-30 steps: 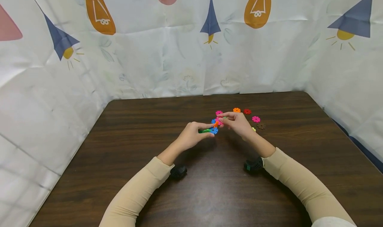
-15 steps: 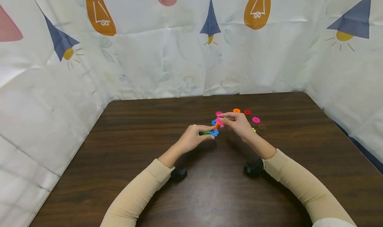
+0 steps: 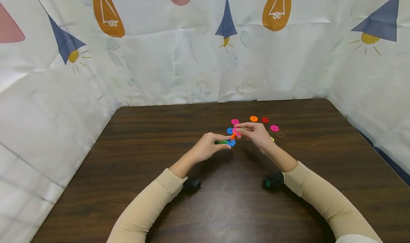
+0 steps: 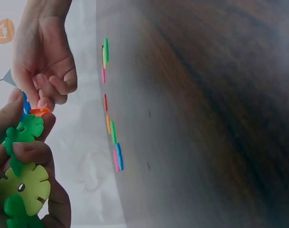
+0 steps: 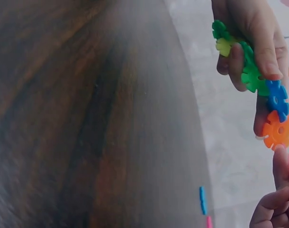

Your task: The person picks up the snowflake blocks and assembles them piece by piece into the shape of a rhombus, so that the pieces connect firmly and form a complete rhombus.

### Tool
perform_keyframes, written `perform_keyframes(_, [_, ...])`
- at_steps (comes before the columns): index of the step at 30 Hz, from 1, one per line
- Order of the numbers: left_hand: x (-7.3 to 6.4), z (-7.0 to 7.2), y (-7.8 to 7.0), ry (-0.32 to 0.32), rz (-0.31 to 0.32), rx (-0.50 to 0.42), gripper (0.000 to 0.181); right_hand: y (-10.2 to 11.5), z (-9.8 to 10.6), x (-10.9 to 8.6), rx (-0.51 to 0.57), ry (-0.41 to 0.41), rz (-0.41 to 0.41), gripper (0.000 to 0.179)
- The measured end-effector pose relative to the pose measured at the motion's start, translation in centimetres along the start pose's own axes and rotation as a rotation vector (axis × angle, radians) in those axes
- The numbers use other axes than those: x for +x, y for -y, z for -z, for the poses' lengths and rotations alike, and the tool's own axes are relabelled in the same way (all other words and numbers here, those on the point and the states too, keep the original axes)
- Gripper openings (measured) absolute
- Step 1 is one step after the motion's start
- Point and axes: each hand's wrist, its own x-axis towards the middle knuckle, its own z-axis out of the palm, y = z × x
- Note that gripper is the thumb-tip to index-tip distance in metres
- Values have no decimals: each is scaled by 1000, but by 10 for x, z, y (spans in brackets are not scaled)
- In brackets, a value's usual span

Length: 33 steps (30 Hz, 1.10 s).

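My left hand (image 3: 206,147) grips a chain of slotted flower-shaped discs joined edge to edge. In the left wrist view a green disc (image 4: 29,128) and a yellow-green disc (image 4: 35,183) show among its fingers. The blue disc (image 5: 278,97) sits under the left thumb in the right wrist view, with the orange disc (image 5: 276,133) slotted onto its end. Between thumb and fingertips my right hand (image 3: 256,134) pinches a pink disc (image 3: 236,131) against the orange one. Fingers partly cover the pink disc, so whether their slots interlock I cannot tell.
Loose discs lie on the dark wooden table (image 3: 153,129) beyond the hands: pink (image 3: 235,121), blue (image 3: 229,131), orange (image 3: 254,119), red (image 3: 265,120), another pink (image 3: 274,128) and brown (image 3: 280,136). A yellow disc (image 3: 272,138) is partly behind the right wrist. A printed curtain (image 3: 192,65) borders the table.
Both hands stay together at the same spot, shifting only slightly. The blue and orange end of the chain has dropped a little toward me. The loose discs have not moved.
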Motion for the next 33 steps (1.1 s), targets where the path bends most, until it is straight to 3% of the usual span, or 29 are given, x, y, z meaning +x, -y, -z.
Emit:
perform_keyframes(15, [-1,4,-1,28,37,-47,43,-1,-3,-3,132,18,-22,34])
perform_keyframes(24, [0,0,3,-60,33,-11,44,-2,-4,1,60,-4,31,32])
perform_keyframes(28, [1,0,1,-103,23,-33,44,-3,-6,1,62,-6,34,32])
perform_keyframes(33, [0,1,-1,-115,13,13,48,-1,-7,0,81,-8,42,32])
